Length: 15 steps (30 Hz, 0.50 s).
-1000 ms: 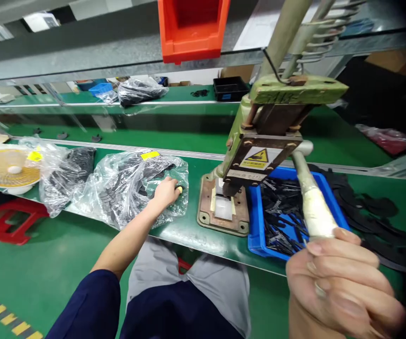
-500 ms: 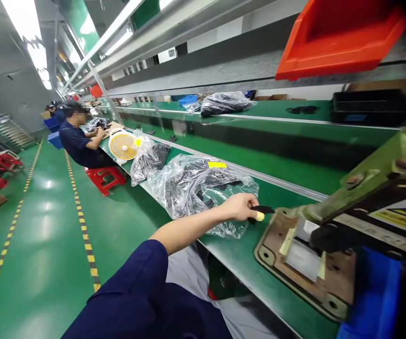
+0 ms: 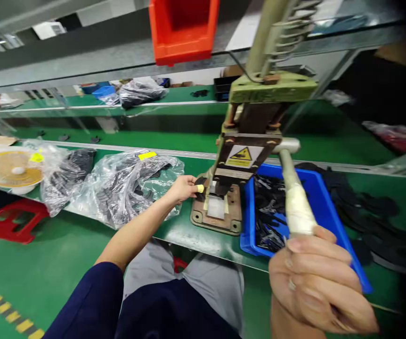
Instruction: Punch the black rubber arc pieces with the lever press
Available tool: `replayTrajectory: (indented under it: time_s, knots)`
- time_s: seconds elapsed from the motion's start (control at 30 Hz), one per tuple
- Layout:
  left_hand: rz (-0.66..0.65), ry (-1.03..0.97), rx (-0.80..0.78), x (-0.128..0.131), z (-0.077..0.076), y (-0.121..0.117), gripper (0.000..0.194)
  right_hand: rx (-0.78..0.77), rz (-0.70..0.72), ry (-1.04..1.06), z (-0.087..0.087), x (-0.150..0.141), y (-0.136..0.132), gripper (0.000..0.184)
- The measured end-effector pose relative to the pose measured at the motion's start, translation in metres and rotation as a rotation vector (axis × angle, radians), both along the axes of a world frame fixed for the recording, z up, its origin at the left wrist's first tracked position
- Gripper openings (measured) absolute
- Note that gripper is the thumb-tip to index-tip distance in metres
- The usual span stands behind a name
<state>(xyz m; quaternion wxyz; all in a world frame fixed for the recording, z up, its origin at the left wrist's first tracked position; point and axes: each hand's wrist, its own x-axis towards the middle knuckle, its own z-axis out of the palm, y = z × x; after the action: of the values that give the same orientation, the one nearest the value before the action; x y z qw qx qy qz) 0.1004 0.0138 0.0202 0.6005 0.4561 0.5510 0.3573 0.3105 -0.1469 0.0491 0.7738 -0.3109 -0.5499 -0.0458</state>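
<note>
My left hand (image 3: 184, 188) pinches a thin black part (image 3: 200, 187) at the left side of the press base (image 3: 198, 217). Yellow wrapping shows on one of its fingertips. The black part reaches toward the space under the ram of the green hand press (image 3: 248, 136). My right hand (image 3: 321, 282) is wrapped round the tape-covered end of the press lever (image 3: 296, 207). Just left of the press, a clear plastic bag (image 3: 125, 188) of black parts lies on the bench. A blue bin (image 3: 316, 188) full of slim black pieces stands right of the press.
A second bag (image 3: 67, 174) and a yellow-and-white fan (image 3: 12, 169) lie further left on the green bench. Flat black parts (image 3: 376, 207) are piled right of the bin. An orange bin (image 3: 185, 37) hangs overhead from the shelf. A red stool (image 3: 12, 221) stands below left.
My left hand has moved right from the plastic bag to the press base, carrying the black part. The view swung left and back. My right hand holds the lever in both the first and current frames.
</note>
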Motion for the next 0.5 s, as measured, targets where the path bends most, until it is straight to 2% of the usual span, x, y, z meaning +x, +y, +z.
replayTrajectory:
  time_s: [0.07,0.1,0.5]
  knots:
    - [-0.009,0.007,-0.021,0.004,-0.002,0.002,0.029,0.140,-0.051,-0.030,0.004,-0.004,0.008,0.039]
    - [-0.014,0.005,-0.031,0.007,-0.003,0.003,0.029,0.144,-0.047,-0.040,0.005,-0.006,0.011,0.039]
    - [-0.077,0.076,-0.137,0.025,-0.001,0.005,0.034,0.005,-0.027,-0.094,0.005,0.001,0.003,0.032]
